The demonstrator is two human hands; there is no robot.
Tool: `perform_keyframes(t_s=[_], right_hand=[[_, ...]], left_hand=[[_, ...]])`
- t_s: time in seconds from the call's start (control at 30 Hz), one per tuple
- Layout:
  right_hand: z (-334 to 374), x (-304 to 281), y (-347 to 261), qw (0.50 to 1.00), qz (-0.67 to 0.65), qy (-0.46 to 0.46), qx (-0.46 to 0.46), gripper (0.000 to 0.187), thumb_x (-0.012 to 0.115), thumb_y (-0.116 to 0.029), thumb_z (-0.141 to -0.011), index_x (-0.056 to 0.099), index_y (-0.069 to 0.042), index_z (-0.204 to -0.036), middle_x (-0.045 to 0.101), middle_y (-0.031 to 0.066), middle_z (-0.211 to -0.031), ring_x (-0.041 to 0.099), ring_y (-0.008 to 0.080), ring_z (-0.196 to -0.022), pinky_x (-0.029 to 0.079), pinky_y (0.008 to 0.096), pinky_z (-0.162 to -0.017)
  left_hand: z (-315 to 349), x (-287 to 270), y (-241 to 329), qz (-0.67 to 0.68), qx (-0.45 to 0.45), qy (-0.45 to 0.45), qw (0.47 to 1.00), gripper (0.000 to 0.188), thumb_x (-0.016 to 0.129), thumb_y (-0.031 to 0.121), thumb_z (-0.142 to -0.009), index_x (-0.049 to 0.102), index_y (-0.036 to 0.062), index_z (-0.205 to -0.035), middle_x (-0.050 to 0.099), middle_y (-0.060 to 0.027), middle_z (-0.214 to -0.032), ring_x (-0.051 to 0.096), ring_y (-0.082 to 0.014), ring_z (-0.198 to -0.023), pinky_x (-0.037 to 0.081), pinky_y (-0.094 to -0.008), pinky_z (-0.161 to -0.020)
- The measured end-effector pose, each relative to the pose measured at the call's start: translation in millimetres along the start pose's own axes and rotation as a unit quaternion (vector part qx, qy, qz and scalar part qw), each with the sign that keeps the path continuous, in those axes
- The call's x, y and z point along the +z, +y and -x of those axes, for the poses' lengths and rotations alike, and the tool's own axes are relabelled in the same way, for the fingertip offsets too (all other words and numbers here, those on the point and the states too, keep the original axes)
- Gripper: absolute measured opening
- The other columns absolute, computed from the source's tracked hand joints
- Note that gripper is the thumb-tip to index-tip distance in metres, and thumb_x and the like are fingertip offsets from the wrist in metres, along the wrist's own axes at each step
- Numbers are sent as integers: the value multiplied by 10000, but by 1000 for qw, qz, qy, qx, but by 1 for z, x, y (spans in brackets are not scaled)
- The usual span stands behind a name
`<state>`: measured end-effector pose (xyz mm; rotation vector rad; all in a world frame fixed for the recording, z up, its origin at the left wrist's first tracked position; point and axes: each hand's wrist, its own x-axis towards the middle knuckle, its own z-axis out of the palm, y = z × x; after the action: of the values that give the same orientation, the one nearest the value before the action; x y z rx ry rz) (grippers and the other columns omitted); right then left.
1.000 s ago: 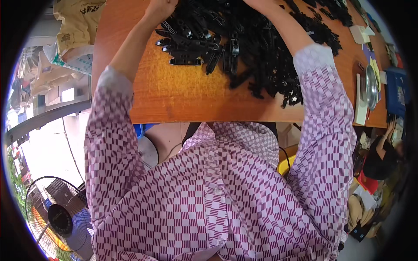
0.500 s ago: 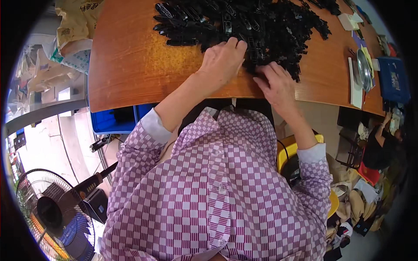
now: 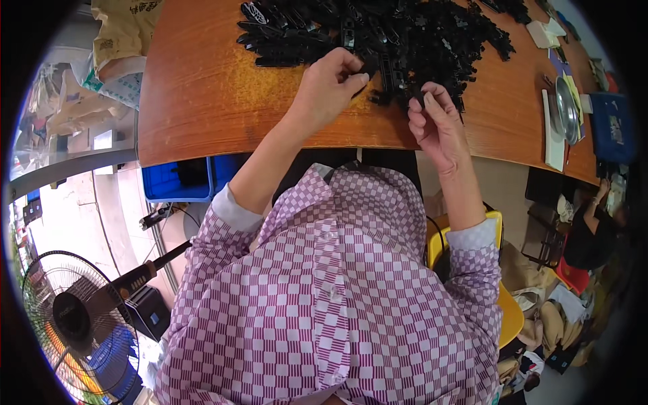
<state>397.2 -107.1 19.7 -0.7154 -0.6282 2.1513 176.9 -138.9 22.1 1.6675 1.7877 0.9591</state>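
A big pile of black plastic parts (image 3: 405, 34) lies on the orange wooden table (image 3: 202, 101). My left hand (image 3: 327, 88) sits at the pile's near edge with its fingers curled and pinched on a black plastic part (image 3: 368, 67). My right hand (image 3: 439, 125) is raised just off the table edge, palm toward me. Its fingertips hold a small black plastic part (image 3: 420, 96) pulled from the heap. The two hands are about a hand's width apart. Both forearms come up from checked purple-and-white sleeves.
A metal bowl (image 3: 565, 108), a white slab and a blue box (image 3: 611, 128) sit at the table's right end. Paper sacks (image 3: 121, 34) are at the far left. Under the table stand a blue crate (image 3: 179, 179), a fan (image 3: 67, 317) and a yellow seat (image 3: 503, 304). Another person (image 3: 594, 229) sits to the right.
Both hands came back from the far pile to its near edge. The left now pinches a part, and the right has lifted off the table with a small part.
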Motion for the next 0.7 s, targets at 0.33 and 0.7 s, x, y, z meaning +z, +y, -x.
perform_keyframes(t_s=[0.33, 0.7], right_hand=[[15, 11, -3, 1000, -10, 14, 0, 125, 622, -101, -892, 581, -72, -1006, 655, 100, -866, 611, 127, -681, 504, 220, -582], [15, 37, 17, 971, 155, 125, -134, 99, 639, -137, -879, 622, -77, -956, 637, 58, -1055, 560, 122, -963, 397, 287, -869]], left_hand=[[19, 18, 13, 680, -166, -166, 695, 96, 561, 159, -934, 561, 107, -1015, 658, -94, -1043, 661, -146, -880, 527, -228, -635], [26, 30, 15, 673, -145, -121, 715, 143, 535, 123, -943, 528, 77, -1078, 610, -39, -989, 619, -121, -859, 552, -271, -704]])
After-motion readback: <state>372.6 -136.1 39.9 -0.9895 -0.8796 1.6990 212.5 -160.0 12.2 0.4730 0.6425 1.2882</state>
